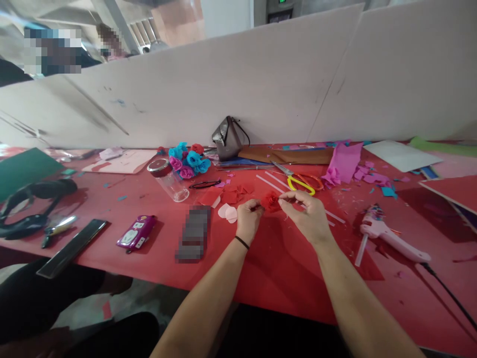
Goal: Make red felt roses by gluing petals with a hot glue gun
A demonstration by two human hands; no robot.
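Observation:
A small red paper flower (271, 200) is held over the red table between both hands. My left hand (249, 219) pinches its left side, with a dark band on the wrist. From the right, my right hand (304, 215) grips its edge between thumb and forefinger. Pale pink paper petals (228, 213) lie just left of my left hand, below several loose red paper pieces (235, 193). Yellow-and-orange-handled scissors (301, 183) rest behind my right hand. White glue sticks (269, 183) lie around there, partly hidden by the right hand.
At right lies a pink glue gun (391, 237) with a cord. A see-through jar (173, 186), blue and pink paper flowers (189, 161) and a grey pouch (228, 140) stand behind. Further left are a blurred dark rectangle (194, 233) and a purple power socket (137, 232). A white partition (261, 89) borders the table.

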